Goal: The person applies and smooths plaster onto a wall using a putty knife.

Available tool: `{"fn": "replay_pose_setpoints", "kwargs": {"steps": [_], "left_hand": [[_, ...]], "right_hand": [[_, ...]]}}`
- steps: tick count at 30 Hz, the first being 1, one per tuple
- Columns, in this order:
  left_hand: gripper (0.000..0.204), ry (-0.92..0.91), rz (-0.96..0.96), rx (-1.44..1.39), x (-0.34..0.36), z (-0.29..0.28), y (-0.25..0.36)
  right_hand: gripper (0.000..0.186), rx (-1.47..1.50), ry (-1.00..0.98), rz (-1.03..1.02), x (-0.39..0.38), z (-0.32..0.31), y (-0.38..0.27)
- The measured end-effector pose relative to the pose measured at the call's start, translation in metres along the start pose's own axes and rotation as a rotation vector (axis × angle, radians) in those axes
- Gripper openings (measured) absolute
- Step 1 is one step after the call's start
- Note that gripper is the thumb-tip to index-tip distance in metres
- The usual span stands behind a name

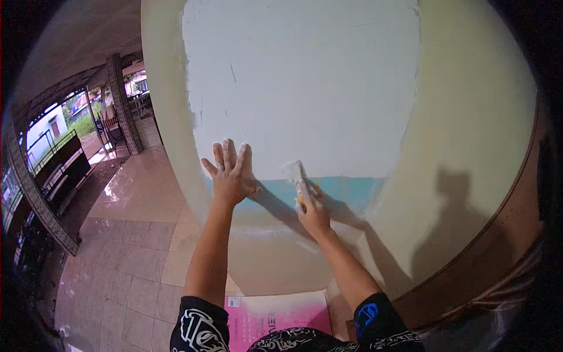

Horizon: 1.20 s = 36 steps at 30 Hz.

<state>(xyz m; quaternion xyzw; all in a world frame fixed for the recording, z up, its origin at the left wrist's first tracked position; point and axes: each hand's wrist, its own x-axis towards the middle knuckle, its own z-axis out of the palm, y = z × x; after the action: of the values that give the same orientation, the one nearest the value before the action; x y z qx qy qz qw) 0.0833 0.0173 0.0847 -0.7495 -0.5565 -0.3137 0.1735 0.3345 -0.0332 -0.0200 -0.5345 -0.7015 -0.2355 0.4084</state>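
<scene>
In front of me stands a wall [305, 88] with a large white coated patch on a cream surface. A turquoise band [352, 190] runs along the patch's lower edge. My left hand [231, 173] lies flat on the wall with its fingers spread, and white smears mark the fingertips. My right hand [314, 212] is wrapped round the handle of a putty knife [295, 172]. The knife's whitish blade points up and meets the white coat just above the turquoise band. Part of the handle is hidden by my fingers.
A pink and white printed box or sheet [281, 320] lies at the foot of the wall below me. Tiled floor [132, 246] extends to the left, toward a pillar [124, 105] and a dark railing [64, 158]. My shadow [460, 234] falls on the wall at right.
</scene>
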Motion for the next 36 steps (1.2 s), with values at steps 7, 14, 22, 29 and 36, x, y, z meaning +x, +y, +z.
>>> {"fn": "replay_pose_setpoints", "kwargs": {"steps": [7,14,22,29,36], "left_hand": [[0.082,0.115,-0.007,-0.402,-0.024,-0.019,0.052],[0.059,-0.160,-0.006,-1.262,-0.040,-0.017,0.091],[0.055,0.365,-0.066,-0.927,-0.076,0.022,0.048],[0.059,0.379,-0.238,-0.448,-0.119,0.033,-0.003],[0.054,0.506,-0.203,-0.341,-0.121,0.039,-0.031]], "right_hand": [[0.052,0.704,0.018,0.239,0.036,-0.036,-0.033],[0.068,1.222,-0.348,0.317,0.018,-0.018,-0.052],[0.037,0.544,-0.621,0.055,0.072,-0.076,-0.067],[0.042,-0.035,0.101,-0.608,0.183,-0.102,-0.056],[0.058,-0.309,0.197,-0.579,0.218,-0.079,-0.039]]}}
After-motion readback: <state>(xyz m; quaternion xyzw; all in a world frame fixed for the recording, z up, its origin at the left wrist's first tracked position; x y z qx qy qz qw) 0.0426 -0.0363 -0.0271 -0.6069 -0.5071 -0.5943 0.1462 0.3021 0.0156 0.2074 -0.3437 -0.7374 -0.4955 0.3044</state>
